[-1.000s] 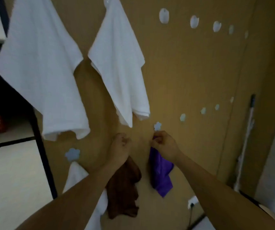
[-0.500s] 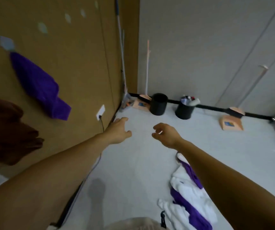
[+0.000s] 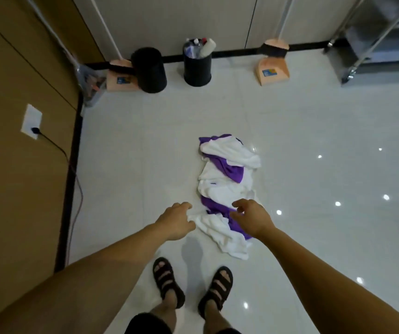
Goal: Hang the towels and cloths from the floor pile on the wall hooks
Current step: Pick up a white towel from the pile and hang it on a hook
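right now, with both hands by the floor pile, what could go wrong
In the pile, white and purple cloths overlap, so the left hand or right hand may lift several at once. The nearest white towel lies close to the sandals on glossy tile; stepping on it risks a slip.

Both bare forearms stretched forward and downward, left hand [image 3: 178, 221] palm down with fingers loosely curled and holding nothing, right hand [image 3: 251, 216] palm down beside it, fingers spread and slightly bent, empty, the two hands near each other but apart
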{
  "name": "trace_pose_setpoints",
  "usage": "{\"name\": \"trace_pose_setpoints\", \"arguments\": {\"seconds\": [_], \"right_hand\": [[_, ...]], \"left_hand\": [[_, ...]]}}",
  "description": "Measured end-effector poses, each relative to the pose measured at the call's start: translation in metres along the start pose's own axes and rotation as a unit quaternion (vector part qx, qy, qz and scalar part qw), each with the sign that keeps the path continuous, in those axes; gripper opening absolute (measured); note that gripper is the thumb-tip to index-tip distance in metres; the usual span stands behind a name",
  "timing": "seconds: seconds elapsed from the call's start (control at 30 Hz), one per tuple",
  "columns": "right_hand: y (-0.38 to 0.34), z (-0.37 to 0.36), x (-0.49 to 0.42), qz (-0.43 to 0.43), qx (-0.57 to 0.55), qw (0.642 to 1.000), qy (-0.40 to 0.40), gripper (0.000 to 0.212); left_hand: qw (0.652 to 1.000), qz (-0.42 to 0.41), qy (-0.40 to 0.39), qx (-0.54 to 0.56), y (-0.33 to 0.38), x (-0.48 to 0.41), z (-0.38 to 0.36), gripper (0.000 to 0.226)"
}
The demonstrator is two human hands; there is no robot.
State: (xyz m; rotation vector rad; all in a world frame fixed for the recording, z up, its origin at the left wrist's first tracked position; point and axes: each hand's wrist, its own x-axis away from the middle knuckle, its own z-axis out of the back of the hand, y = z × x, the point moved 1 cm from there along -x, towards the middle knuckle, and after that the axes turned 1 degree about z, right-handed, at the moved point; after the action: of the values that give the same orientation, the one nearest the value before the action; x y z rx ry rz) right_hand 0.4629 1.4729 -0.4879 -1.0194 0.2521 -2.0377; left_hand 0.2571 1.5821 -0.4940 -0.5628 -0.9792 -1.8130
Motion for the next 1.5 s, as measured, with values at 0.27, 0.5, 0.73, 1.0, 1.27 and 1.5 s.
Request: {"name": "trace_pose_setpoints", "arguments": {"seconds": [0.27, 0.5, 0.73, 1.0, 1.27, 1.5], "right_hand": [[0.135, -0.149, -0.109, -0.106, -0.041, 0.993, -0.028, 0.036], [0.224, -0.283, -0.211, -0.160, -0.036, 0.985, -0.047, 0.039], [0.271, -0.334, -0.316, -0.146, 0.024, 0.988, 0.036, 0.039], [0.253, -0.328, -0.305, -0.081, 0.176, 0.981, 0.025, 0.027], [0.088, -0.161, -0.192, 0.143, -0.052, 0.983, 0.098, 0.020], [-0.047, 0.007, -0.097, 0.174, -0.155, 0.969, 0.084, 0.017]], "left_hand": [[0.998, 0.042, -0.053, -0.014, -0.057, -0.172, -0.132, 0.057], [0.997, 0.028, -0.068, -0.008, -0.108, -0.312, -0.237, 0.056], [0.999, 0.008, -0.033, 0.021, -0.133, -0.398, -0.291, 0.050], [0.999, 0.008, -0.030, 0.010, -0.148, -0.373, -0.276, 0.050], [0.979, -0.196, 0.025, 0.044, -0.045, -0.265, -0.127, 0.086], [0.980, -0.198, -0.013, 0.010, 0.027, -0.137, 0.031, 0.010]]}}
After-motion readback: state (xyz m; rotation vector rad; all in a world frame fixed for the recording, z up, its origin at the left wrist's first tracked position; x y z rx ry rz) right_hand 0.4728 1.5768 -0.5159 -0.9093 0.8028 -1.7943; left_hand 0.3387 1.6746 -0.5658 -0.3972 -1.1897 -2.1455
